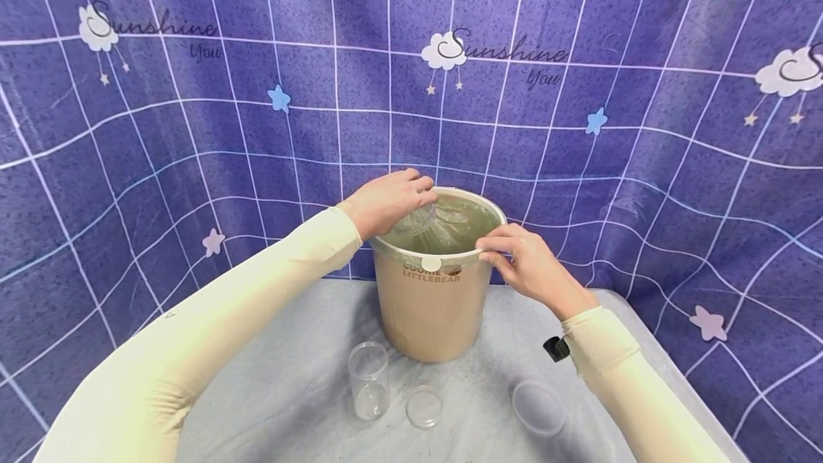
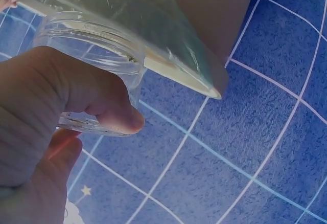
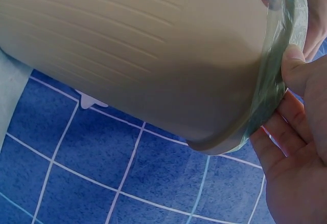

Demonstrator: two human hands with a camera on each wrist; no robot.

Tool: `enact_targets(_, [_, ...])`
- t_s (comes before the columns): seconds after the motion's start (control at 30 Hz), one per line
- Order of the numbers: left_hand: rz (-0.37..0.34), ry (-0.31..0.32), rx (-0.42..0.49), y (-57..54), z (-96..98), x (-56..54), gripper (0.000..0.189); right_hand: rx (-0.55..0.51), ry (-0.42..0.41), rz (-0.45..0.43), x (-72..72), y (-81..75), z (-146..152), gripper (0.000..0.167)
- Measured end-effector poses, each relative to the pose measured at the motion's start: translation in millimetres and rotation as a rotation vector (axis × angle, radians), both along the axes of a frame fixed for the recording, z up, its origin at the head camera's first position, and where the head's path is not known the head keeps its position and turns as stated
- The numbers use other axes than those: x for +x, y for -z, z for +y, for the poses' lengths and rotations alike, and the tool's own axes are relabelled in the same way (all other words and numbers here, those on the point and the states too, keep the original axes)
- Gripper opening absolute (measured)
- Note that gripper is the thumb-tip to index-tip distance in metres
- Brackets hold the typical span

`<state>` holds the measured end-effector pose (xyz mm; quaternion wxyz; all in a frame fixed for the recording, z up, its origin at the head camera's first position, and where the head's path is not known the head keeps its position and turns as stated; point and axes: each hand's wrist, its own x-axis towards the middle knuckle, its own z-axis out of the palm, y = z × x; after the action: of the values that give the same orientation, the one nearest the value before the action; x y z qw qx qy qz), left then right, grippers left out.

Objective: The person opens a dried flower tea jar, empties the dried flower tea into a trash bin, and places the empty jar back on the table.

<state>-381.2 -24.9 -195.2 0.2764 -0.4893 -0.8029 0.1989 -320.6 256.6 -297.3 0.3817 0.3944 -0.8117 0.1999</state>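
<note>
A beige trash bin stands on the grey cloth, lined with a thin greenish plastic bag folded over its rim. Over the bin's mouth, my left hand grips a clear plastic jar, thumb and fingers around its side. In the left wrist view the jar's threaded mouth is next to the bag, with small dark specks near its rim. My right hand pinches the bin's rim and the bag edge at the front right, thumb outside, as the right wrist view shows. The bin's bottom inside is hidden.
Before the bin on the grey cloth stand a second clear jar, a round clear lid and, further right, another translucent lid. A blue gridded curtain surrounds the back and sides.
</note>
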Motion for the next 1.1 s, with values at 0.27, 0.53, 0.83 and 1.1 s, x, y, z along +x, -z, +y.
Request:
enact_targets(0.27, [0.011, 0.036, 0.015, 4.3, 0.5, 1.0, 0.055, 0.001, -0.003, 0.002, 0.5, 0.5, -2, 0.018])
enact_targets(0.53, [0.015, 0.032, 0.018, 5.5, -0.3, 0.2, 0.058, 0.006, -0.002, 0.007, -0.4, 0.4, -2, 0.018])
enact_targets(0.83, [-0.07, -0.01, 0.061, -1.6, -2.4, 1.7, 0.074, 0.005, 0.005, 0.0, -1.4, 1.5, 0, 0.018])
enact_targets(1.1, [-0.106, -0.012, 0.143, -12.3, -6.1, 4.4, 0.082, 0.004, 0.008, 0.001, -3.2, 1.7, 1, 0.018])
